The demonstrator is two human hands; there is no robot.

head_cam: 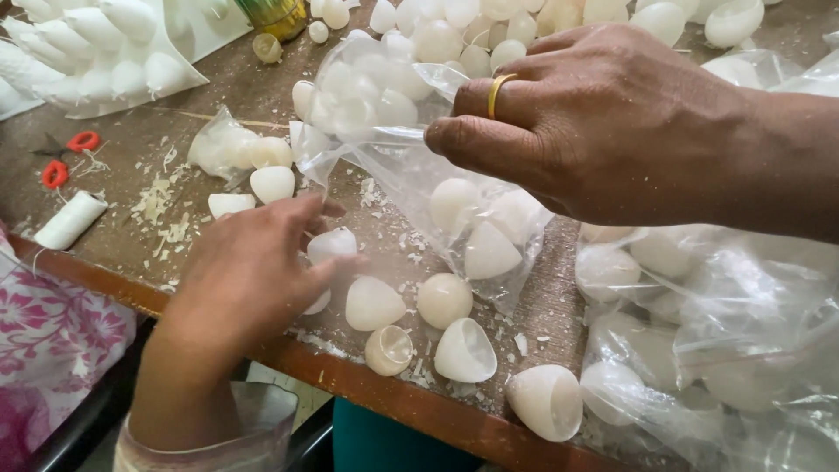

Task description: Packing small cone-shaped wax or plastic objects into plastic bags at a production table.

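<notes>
The right hand [612, 122], a gold ring [500, 92] on one finger, pinches the rim of a clear plastic bag [419, 175] — fingers closed tight on the thin, crinkled film, holding its mouth up. Inside the bag sit smooth, creamy-white shell halves [485, 249], egg-shaped and hollow, a few at the bottom and a cluster higher up.

The left hand [249, 271] lies low on the table, fingers curled over one white shell [332, 245], thumb and fingertips closing around it; another pale piece shows just beneath the palm. Loose shells lie just beside it — a pointed one [371, 303], a rounder one [443, 299], and open cups [465, 351] showing thin walls and glossy hollows.

The wooden table [376, 385] is brown, worn, with a reddish front edge, littered with white flakes and shavings [166, 210]. More filled bags [717, 350] pile up at the right, wrinkled and translucent. Far left: a spool of white thread [70, 220] and red-handled scissors [70, 153]. A white moulded tray [96, 61] of shells rests at the top left, and a heap of loose shells [489, 26] lies along the far side. Pink floral fabric [52, 341] shows at the lower left.
</notes>
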